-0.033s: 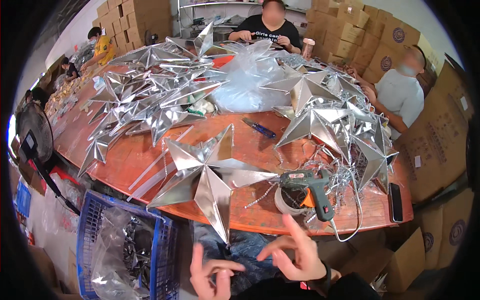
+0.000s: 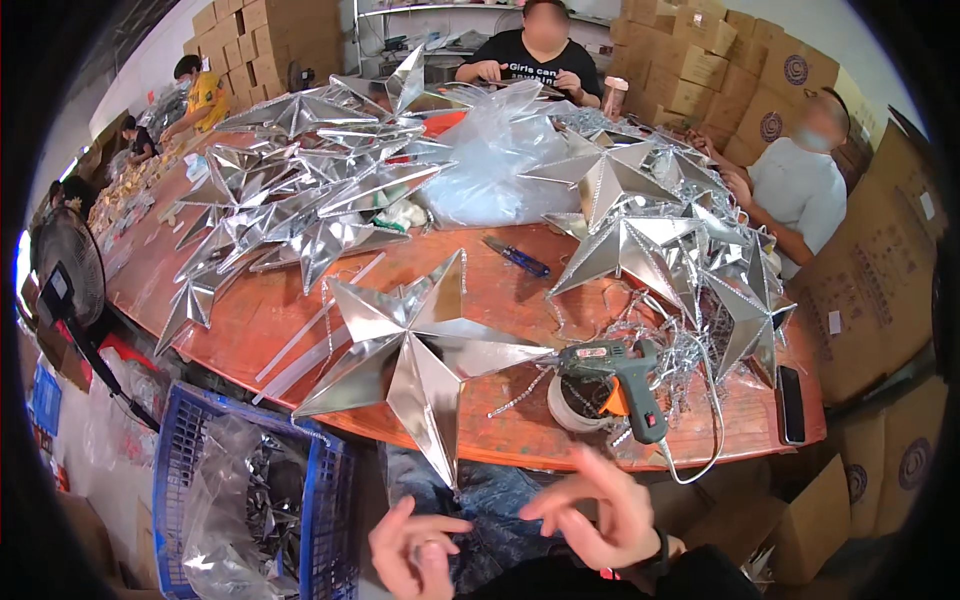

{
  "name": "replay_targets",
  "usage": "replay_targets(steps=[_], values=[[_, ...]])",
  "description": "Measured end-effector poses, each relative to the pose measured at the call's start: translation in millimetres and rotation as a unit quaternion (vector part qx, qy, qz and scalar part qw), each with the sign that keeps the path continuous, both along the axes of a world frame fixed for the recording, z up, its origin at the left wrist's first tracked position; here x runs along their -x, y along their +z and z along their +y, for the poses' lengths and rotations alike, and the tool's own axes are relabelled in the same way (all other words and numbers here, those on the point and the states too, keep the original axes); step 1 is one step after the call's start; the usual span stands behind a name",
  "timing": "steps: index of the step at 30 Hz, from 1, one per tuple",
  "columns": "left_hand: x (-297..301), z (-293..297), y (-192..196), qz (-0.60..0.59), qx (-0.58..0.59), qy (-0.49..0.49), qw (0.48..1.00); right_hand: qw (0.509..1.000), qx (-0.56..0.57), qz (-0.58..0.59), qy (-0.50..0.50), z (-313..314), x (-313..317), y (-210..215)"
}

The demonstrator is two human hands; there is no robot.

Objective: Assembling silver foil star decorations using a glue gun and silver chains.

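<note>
Here's the big silver star (image 2: 408,345), five-pointed, ridged, mirror-bright, lying face up on the reddish table (image 2: 510,305), its bottom point jutting past the near edge! Beaded trim (image 2: 313,431) trails off the lower-left tip. And right beside it, the dark glue gun (image 2: 605,362), orange-triggered, lies sideways over a round tub (image 2: 575,421), nozzle toward the star.

You: one left hand (image 2: 408,553), one right hand (image 2: 605,515). Around you: one separate silver star (image 2: 425,385), two star heaps (image 2: 270,215) (stars uncountable), one glue gun (image 2: 625,372), one phone (image 2: 791,405), one blue-handled tool (image 2: 520,258), one blue basket (image 2: 318,520).
</note>
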State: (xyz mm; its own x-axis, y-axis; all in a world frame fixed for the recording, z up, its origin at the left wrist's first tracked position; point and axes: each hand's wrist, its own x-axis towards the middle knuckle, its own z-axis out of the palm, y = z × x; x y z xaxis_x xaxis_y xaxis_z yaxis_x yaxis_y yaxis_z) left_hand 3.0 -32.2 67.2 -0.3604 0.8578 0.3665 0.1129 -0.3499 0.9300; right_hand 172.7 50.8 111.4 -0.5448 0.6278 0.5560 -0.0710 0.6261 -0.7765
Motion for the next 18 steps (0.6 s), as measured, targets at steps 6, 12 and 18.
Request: replay_targets(steps=[6,12,18], values=[[7,6,-25,-0.091,0.15,0.049,0.983,0.921,-0.061,0.337,0.188,-23,5,36],[-3,17,-37,-0.139,0.198,-0.139,0.96,0.89,-0.036,0.375,0.257,-31,22,46],[0,6,-34,-0.071,0.294,-0.176,0.937,0.922,0.01,0.318,0.221,-29,6,53]])
